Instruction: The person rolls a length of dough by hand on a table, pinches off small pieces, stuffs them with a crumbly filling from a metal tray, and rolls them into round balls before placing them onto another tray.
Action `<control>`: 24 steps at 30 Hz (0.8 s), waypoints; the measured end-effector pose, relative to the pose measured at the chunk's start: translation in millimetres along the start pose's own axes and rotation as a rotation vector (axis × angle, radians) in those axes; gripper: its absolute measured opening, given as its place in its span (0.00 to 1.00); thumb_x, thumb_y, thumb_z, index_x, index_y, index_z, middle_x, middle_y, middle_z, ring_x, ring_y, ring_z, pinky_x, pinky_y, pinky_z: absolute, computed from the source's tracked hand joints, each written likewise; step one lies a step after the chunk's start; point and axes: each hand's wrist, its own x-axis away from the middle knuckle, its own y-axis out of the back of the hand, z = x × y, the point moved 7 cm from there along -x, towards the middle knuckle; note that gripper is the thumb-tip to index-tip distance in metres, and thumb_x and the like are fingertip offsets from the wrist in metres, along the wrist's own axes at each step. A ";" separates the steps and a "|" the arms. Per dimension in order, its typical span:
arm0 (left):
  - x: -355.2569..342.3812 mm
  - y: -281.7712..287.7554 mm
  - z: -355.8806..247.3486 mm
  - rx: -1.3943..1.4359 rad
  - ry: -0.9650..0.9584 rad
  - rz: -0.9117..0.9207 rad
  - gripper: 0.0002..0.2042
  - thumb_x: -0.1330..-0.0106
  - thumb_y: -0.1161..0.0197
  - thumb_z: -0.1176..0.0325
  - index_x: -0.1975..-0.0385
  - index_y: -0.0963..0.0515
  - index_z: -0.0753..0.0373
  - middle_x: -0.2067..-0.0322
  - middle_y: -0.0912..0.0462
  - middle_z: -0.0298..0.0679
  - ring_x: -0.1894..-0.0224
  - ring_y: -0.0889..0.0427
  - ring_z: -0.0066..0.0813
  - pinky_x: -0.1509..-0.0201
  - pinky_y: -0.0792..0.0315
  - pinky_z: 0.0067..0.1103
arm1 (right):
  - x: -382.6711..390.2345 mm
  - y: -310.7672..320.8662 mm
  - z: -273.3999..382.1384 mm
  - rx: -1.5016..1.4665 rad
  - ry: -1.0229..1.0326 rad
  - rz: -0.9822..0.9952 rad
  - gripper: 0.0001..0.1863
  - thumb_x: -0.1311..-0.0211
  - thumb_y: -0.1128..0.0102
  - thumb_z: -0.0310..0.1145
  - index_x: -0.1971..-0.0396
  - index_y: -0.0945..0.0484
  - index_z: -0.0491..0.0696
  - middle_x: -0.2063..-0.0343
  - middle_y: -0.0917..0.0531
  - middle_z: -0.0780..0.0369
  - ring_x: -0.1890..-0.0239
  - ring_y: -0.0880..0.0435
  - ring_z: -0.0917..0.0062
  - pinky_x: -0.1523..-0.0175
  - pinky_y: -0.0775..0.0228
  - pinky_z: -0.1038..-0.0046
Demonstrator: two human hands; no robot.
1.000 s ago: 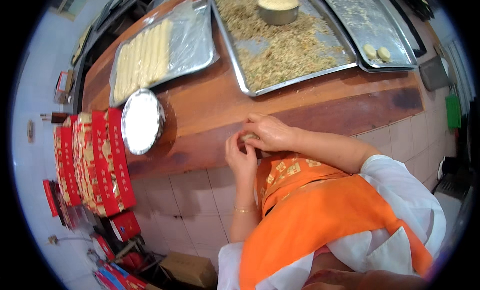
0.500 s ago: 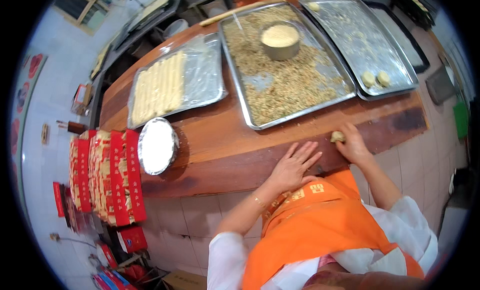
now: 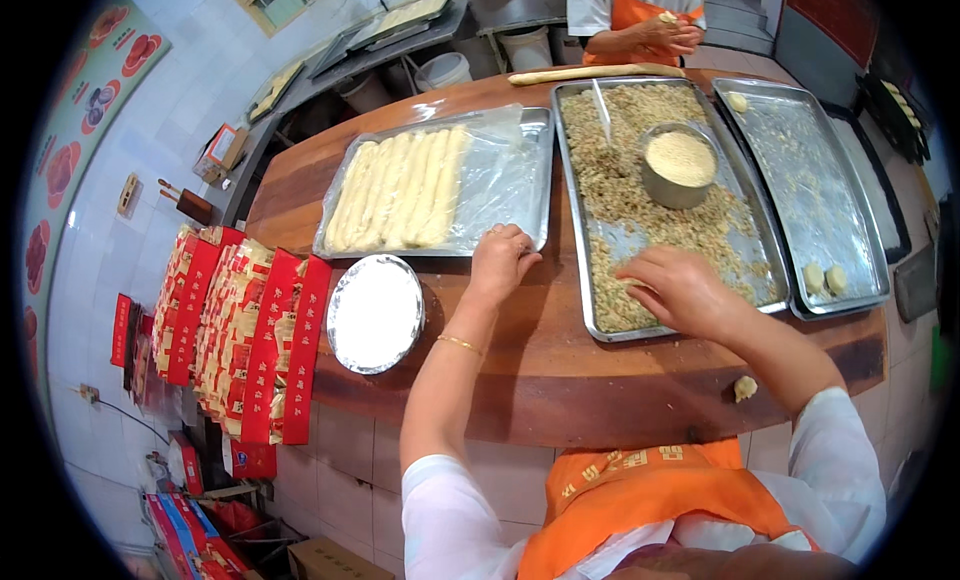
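Risk, judged from present layout: small dough piece [image 3: 745,387] at lower right of frame, close to the near rim of the wooden counter [image 3: 520,365] and just beside the right forearm; liable to be swept off by a sleeve or elbow. Second risk: crumbly filling spilled over the front rim of the centre tray [image 3: 575,280] if dragged toward the edge. Third risk: clear plastic sheet over the dough sticks [image 3: 400,188] snagged or pulled by fingers at the front edge of the left tray [image 3: 330,248], exposing the dough.

Right hand [image 3: 680,290], centre right of frame: palm down, fingers loosely curled over the crumbly filling [image 3: 640,220] in the lower part of the centre tray, touching or just above it. Whether anything is pinched: cannot tell.

Left hand [image 3: 500,262], centre of frame: fingers bent, tips at the lower right corner of the left tray, on or just at its rim. Nothing visibly held.

Metal bowl of fine crumbs [image 3: 680,165]: in the same centre tray, above the right hand in the frame, apart from it. Round white-filled dish [image 3: 376,312]: on the counter, left of the left hand, near but not touching. Red boxes [image 3: 250,340]: stacked further left, well apart.
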 end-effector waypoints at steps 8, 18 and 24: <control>-4.1 138.2 168.4 0.840 0.662 -0.722 0.08 0.30 0.39 0.66 0.69 0.23 0.62 0.74 0.19 0.32 0.79 0.29 0.14 0.76 0.36 0.14 | -160.1 -124.0 -30.2 0.122 0.038 0.485 0.07 0.39 0.39 0.30 0.64 0.18 0.45 0.68 0.16 0.54 0.62 0.17 0.55 0.58 0.25 0.57; 11.5 220.9 238.8 0.942 0.678 -0.992 0.07 0.30 0.37 0.69 0.68 0.27 0.61 0.72 0.18 0.35 0.78 0.23 0.18 0.78 0.31 0.13 | -263.1 -285.5 -5.8 0.036 0.625 0.161 0.15 0.40 0.47 0.30 0.52 0.23 0.49 0.56 0.20 0.60 0.49 0.21 0.66 0.45 0.28 0.67; 14.3 248.1 238.0 0.881 0.646 -1.025 0.06 0.30 0.37 0.69 0.67 0.27 0.62 0.72 0.18 0.36 0.77 0.22 0.18 0.76 0.29 0.12 | -282.2 -304.2 -9.8 0.161 0.653 0.082 0.06 0.41 0.46 0.31 0.64 0.24 0.52 0.63 0.22 0.64 0.56 0.21 0.70 0.51 0.29 0.69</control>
